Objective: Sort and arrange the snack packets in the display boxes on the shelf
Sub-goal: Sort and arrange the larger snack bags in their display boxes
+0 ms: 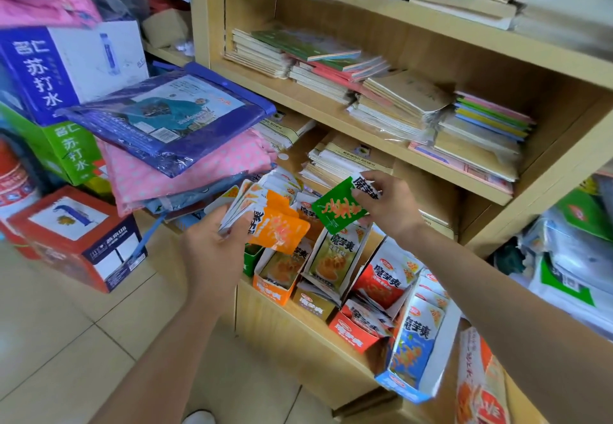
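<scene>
Cluttered shop stock fills the left of the room: soda-water cartons (63, 68) stacked against the wall, a red box (78, 238) on the tiled floor, and a packaged raincoat (169, 115) lying on folded pink cloth. Moving right, the left hand (215, 244) is closed around a fanned stack of snack packets (245, 204), with an orange packet (282, 228) at the front of the bundle, hanging with its long axis running down and to the right. Just beside it, the right hand (388, 204) pinches a single green packet (338, 204) by its upper right corner; its long axis tilts from lower left to upper right, printed face toward me. Both are held above the low wooden shelf (298, 330), where the display boxes stand in a row: an orange box (275, 277), an olive box (331, 274), a red box of packets (368, 311) and a blue box (414, 347) at the right end. A green box (250, 257) seems to sit behind the orange one (mostly hidden by the left hand), so my guess is the green packet belongs there. I'd worry about that loose fan slipping, since the grip covers only one end, and a spill would mix the flavours again. Notebooks (381, 101) fill the shelves above.
</scene>
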Motion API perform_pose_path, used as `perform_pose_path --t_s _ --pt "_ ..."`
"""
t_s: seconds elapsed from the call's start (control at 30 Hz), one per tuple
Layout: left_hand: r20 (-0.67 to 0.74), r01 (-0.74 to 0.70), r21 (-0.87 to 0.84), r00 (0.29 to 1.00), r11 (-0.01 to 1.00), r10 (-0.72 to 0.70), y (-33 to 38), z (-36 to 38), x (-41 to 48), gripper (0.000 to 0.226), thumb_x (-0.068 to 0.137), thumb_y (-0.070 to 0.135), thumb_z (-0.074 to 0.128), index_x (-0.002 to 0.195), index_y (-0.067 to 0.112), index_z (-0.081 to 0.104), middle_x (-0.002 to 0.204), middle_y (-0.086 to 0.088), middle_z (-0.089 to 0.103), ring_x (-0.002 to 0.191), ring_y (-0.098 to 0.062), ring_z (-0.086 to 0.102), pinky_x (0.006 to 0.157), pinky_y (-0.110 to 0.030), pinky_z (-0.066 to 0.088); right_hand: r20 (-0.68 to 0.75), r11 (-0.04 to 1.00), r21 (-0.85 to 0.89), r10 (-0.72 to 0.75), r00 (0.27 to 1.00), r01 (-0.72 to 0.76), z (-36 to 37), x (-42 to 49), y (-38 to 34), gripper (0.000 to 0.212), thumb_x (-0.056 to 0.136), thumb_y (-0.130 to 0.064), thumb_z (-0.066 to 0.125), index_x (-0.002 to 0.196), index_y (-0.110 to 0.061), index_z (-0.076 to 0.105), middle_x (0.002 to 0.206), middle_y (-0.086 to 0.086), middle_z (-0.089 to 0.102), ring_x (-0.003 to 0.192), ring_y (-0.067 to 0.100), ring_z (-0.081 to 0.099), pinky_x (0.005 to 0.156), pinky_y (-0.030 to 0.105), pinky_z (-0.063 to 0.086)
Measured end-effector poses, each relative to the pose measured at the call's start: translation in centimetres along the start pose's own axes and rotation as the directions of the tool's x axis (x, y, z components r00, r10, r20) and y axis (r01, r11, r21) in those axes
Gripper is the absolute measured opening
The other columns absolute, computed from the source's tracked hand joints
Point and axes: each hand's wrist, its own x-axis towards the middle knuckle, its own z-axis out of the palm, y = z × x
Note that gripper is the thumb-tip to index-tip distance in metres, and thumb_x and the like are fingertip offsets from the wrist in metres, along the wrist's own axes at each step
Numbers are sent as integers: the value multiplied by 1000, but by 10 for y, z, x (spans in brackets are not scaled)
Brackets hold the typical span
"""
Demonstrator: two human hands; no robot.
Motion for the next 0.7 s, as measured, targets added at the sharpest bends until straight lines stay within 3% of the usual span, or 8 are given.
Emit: perform_pose_path --t_s 0.1,0.17,0.3,0.47,0.57,0.63,0.7 --pt "8 -6 -14 1000 1000 6 0 4 -1 16 94 22 71 101 37 69 89 14 74 82 -12 75 70 -45 63 -39 999 -31 -37 999 36 4 4 -4 39 93 -20 70 130 -16 59 123 8 57 84 18 69 57 31 62" --pt "52 -24 51 998 998 21 -3 5 -2 7 93 24 71 97 30 72 87 12 74 81 -13 75 66 -43 63 -60 999 -14 -38 997 37 4 9 -6 41 90 -19 74 128 -13 61 126 11 55 91 24 69 58 32 62" --pt "163 -132 168 981 977 104 -2 4 -11 13 92 23 72 103 22 78 81 16 74 78 -8 72 64 -39 61 -35 985 172 -12 999 18 6 23 -19 39 83 -16 80 118 -5 63 128 16 59 106 31 68 64 40 63" --pt "236 -220 158 955 963 179 -1 2 -22 22 89 23 74 109 29 78 88 24 74 82 -4 71 68 -38 61 115 952 291 -129 985 91 19 37 -52 32 85 -3 76 113 -4 62 116 24 60 85 25 72 58 31 61" --pt "272 -328 181 923 927 273 1 4 -27 28 86 13 77 111 26 77 96 33 67 86 5 68 68 -23 58 193 959 238 -203 960 155 33 48 -67 29 83 -1 77 108 -6 64 107 20 62 89 26 68 67 37 62" --pt "285 -368 198 908 908 306 -1 5 -27 28 86 13 79 111 24 77 95 23 72 84 3 69 68 -18 57 263 964 203 -224 939 173 42 55 -72 33 81 -2 79 112 -4 66 114 22 64 97 22 65 76 39 61" --pt "310 -397 222 895 890 322 -4 5 -26 29 87 15 78 113 25 77 94 10 75 79 -1 69 66 -16 57 352 961 188 -260 899 205 49 57 -78 36 80 -3 80 113 -4 66 112 12 66 99 8 63 86 30 58"
